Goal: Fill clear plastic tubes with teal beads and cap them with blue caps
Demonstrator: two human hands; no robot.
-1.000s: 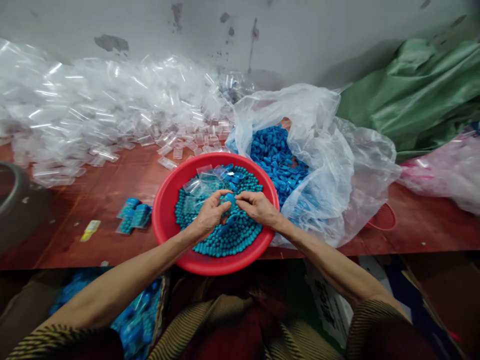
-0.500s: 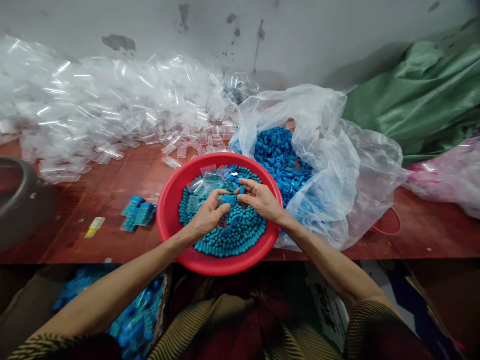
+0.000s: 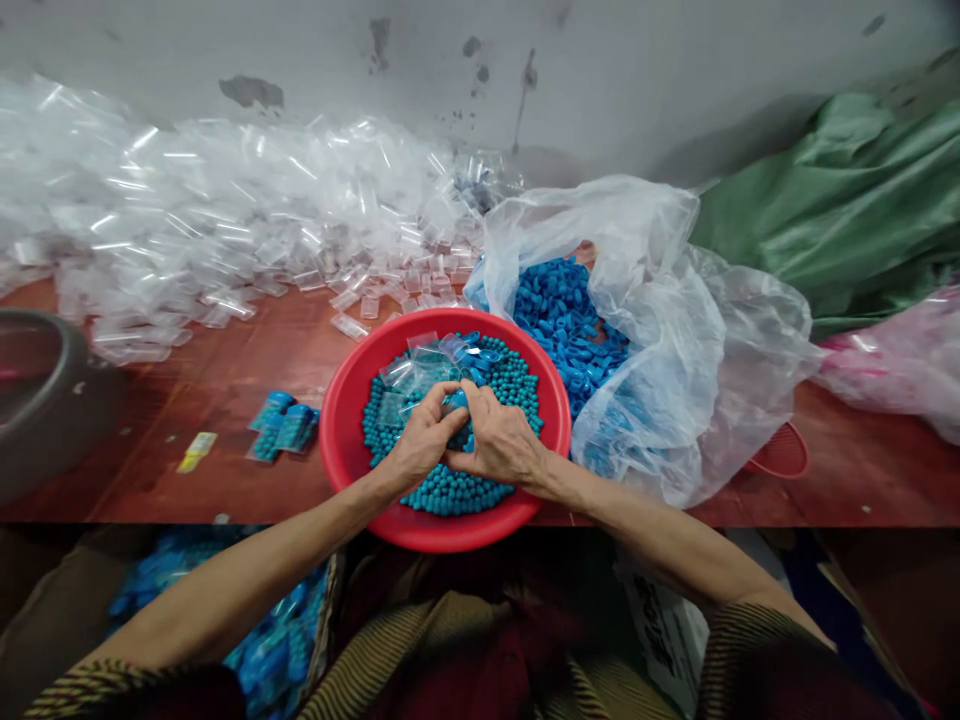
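pinching the blue cap between thumb and forefinger, the left hand has it above the beads in the basin; the right hand curls against it, its grip hidden. the cap looks light, stiff and smooth, perhaps slippery, hardly fragile; fingertips on opposite sides should suit it.

Stained grey wall, rumpled green sheet, pinkish bag beside it, grey tub at left
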